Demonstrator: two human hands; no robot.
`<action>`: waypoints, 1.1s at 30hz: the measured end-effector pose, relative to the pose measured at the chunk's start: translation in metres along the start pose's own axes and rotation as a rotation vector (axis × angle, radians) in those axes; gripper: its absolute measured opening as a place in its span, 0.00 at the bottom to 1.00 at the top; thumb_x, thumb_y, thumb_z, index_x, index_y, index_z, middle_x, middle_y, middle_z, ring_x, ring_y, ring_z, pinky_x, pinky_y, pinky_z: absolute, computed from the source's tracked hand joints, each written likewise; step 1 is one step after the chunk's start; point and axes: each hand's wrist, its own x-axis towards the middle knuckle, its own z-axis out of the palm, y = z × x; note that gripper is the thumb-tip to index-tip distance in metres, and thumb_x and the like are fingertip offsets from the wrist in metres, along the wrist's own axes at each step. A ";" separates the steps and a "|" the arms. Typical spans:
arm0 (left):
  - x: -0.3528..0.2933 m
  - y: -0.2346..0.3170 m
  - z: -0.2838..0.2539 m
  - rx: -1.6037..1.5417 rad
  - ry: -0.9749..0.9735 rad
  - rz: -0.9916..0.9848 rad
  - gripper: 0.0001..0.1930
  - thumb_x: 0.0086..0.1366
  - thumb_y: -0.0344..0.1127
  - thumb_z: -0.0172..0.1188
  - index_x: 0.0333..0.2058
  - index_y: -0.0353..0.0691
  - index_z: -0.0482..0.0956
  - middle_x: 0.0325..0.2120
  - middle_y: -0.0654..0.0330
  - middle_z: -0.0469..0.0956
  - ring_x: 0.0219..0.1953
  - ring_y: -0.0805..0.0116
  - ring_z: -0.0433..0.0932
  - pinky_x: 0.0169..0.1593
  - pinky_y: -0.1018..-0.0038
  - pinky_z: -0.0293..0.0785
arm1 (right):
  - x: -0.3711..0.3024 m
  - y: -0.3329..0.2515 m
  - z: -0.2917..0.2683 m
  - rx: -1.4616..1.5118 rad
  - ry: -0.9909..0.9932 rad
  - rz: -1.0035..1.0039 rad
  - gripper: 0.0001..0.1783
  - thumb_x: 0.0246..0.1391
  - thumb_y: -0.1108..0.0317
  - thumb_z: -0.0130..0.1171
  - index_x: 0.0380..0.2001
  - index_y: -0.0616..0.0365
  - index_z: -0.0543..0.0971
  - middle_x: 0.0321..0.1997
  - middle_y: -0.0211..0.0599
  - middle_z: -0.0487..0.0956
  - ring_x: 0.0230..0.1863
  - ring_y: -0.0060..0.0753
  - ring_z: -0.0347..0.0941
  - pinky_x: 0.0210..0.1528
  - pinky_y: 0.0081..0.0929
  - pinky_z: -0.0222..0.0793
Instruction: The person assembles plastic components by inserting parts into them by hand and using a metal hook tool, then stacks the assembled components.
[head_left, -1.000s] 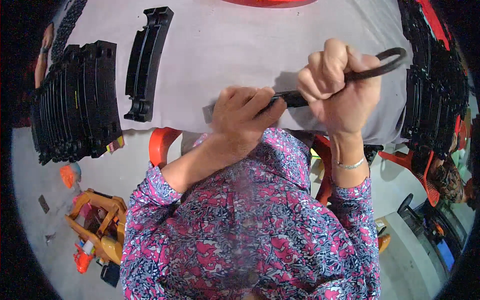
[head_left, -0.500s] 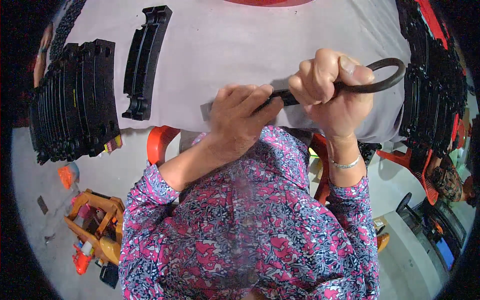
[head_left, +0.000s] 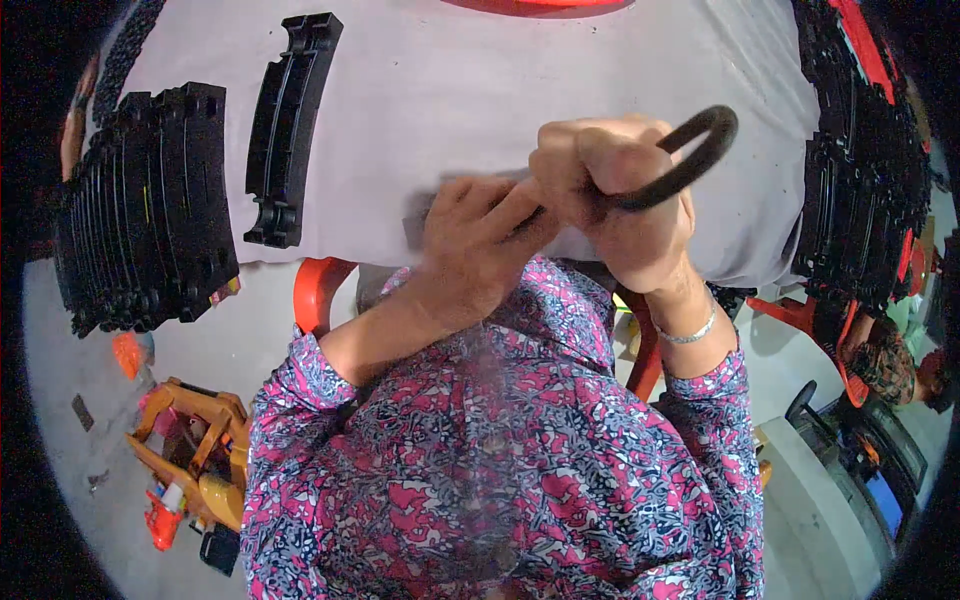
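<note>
Black loop point(head_left: 690, 174) is held above the right half of the surface, toward its near edge; its lower end is lost in the right hand point(head_left: 632, 238). Surface: a table under pale grey cloth point(head_left: 430, 90), lightly creased toward its right edge. Along the left edge, a row of nested black curved pieces point(head_left: 150, 205); just inboard of it a single black piece point(head_left: 302, 130), like a shallow trough, lies lengthwise from near edge toward far edge, its far end leaning slightly right. Along the right edge, a dense pile of black parts point(head_left: 865, 190). At the middle of the far edge, part of a red rounded object point(head_left: 540, 6). Room: pale floor point(head_left: 255, 345), red chair parts point(head_left: 318, 298) beneath the near edge, a yellow-orange frame point(head_left: 190, 440) on the floor to the left, and another person's patterned sleeve point(head_left: 888, 362) beyond the right edge. Orientation: long axis of the loop slants from the fist outward; rounded end points toward the far right corner. Hands: right is clenched around the loop's base; left point(head_left: 475, 240) has its fingers bent and close together, directly beside the right. Cannot tell what the left grips, or whether the hands touch.
</note>
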 end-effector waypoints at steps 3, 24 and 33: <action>0.000 0.000 -0.002 -0.016 -0.023 0.001 0.17 0.51 0.38 0.57 0.41 0.48 0.83 0.45 0.67 0.76 0.44 0.67 0.73 0.47 0.65 0.66 | -0.003 0.004 0.001 -0.010 0.023 0.037 0.27 0.59 0.51 0.44 0.14 0.56 0.54 0.15 0.30 0.57 0.17 0.24 0.49 0.21 0.27 0.46; 0.003 0.007 0.002 0.078 0.002 -0.054 0.15 0.46 0.32 0.64 0.36 0.48 0.85 0.40 0.65 0.80 0.40 0.65 0.79 0.43 0.65 0.69 | -0.031 0.023 -0.044 0.950 0.274 0.040 0.28 0.61 0.46 0.41 0.13 0.51 0.58 0.10 0.21 0.50 0.13 0.19 0.37 0.16 0.24 0.35; 0.003 0.007 0.004 0.127 0.005 -0.041 0.14 0.47 0.33 0.64 0.36 0.49 0.85 0.41 0.67 0.79 0.40 0.68 0.78 0.44 0.68 0.66 | -0.030 0.030 -0.043 0.922 0.199 0.002 0.24 0.59 0.50 0.42 0.14 0.52 0.58 0.11 0.23 0.51 0.13 0.19 0.38 0.17 0.24 0.36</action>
